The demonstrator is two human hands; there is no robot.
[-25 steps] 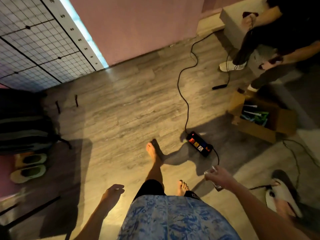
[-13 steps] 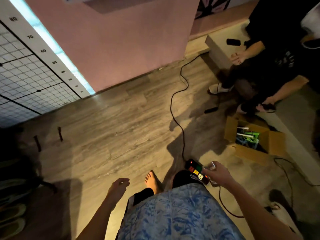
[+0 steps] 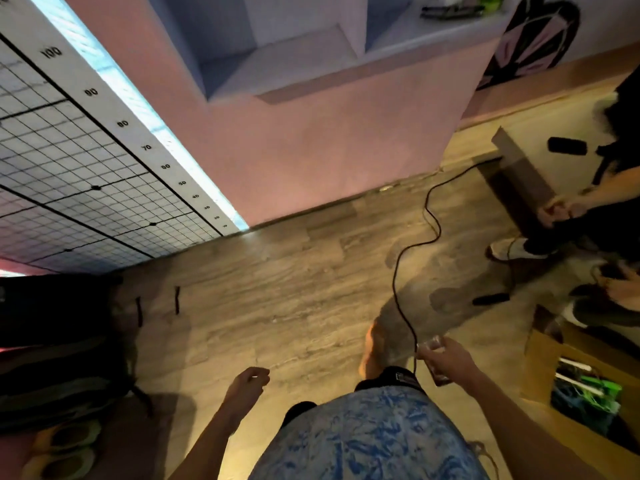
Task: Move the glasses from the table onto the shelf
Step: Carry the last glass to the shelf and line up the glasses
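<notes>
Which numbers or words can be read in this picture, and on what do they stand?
"100": white scale strip
"90": same strip
"80": same strip
"70": same strip
"60": same strip
"50": same strip
Smaller numbers below: too blurred to read.
No other text seen.

Black cable (image 3: 394,285), cardboard box (image 3: 540,368), backpack (image 3: 52,341).

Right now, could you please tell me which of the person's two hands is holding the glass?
The right hand grips the glass; the left hand hangs with loosely curled fingers and holds nothing.
</notes>
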